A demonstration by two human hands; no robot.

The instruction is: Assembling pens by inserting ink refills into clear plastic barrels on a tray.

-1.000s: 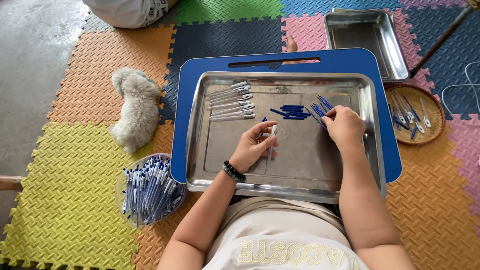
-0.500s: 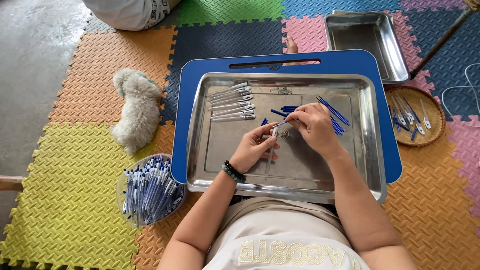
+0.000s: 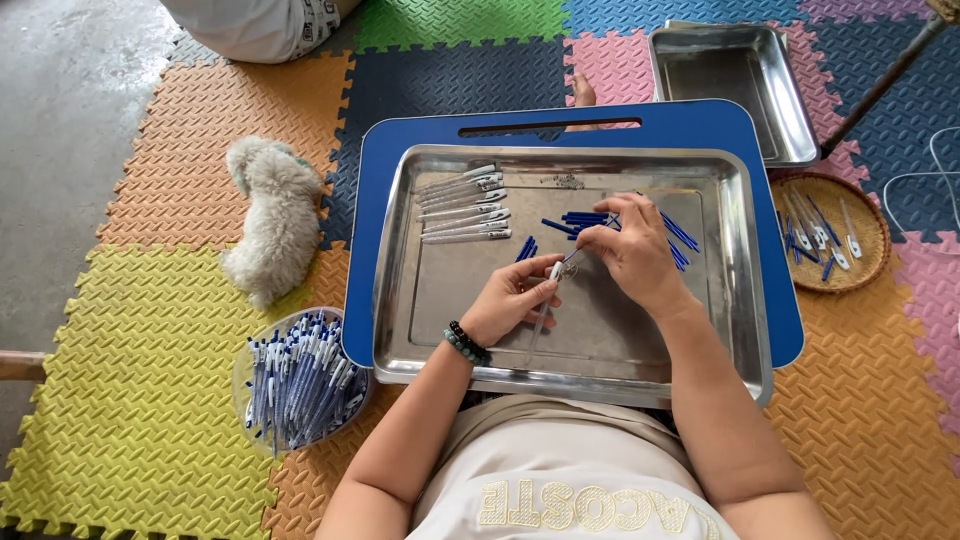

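Note:
My left hand (image 3: pixel 512 302) holds a clear pen barrel (image 3: pixel 545 308) over a steel tray (image 3: pixel 420 300). My right hand (image 3: pixel 632 250) pinches a thin blue refill (image 3: pixel 572 256) whose tip meets the barrel's upper end. Loose blue refills (image 3: pixel 585 218) lie in the tray behind my hands and to the right of them. A row of several clear pen barrels (image 3: pixel 465 205) lies at the tray's upper left. The tray rests on a blue lap board (image 3: pixel 700 125).
A round tub of assembled blue and white pens (image 3: pixel 295 385) stands at the lower left. A small white dog (image 3: pixel 275 215) lies on the foam mat. An empty steel tray (image 3: pixel 735 85) and a wicker dish of pen parts (image 3: pixel 830 235) sit at the right. Another person sits at the top.
My right hand left the refill pile with one refill and moved left to meet the barrel in my left hand.

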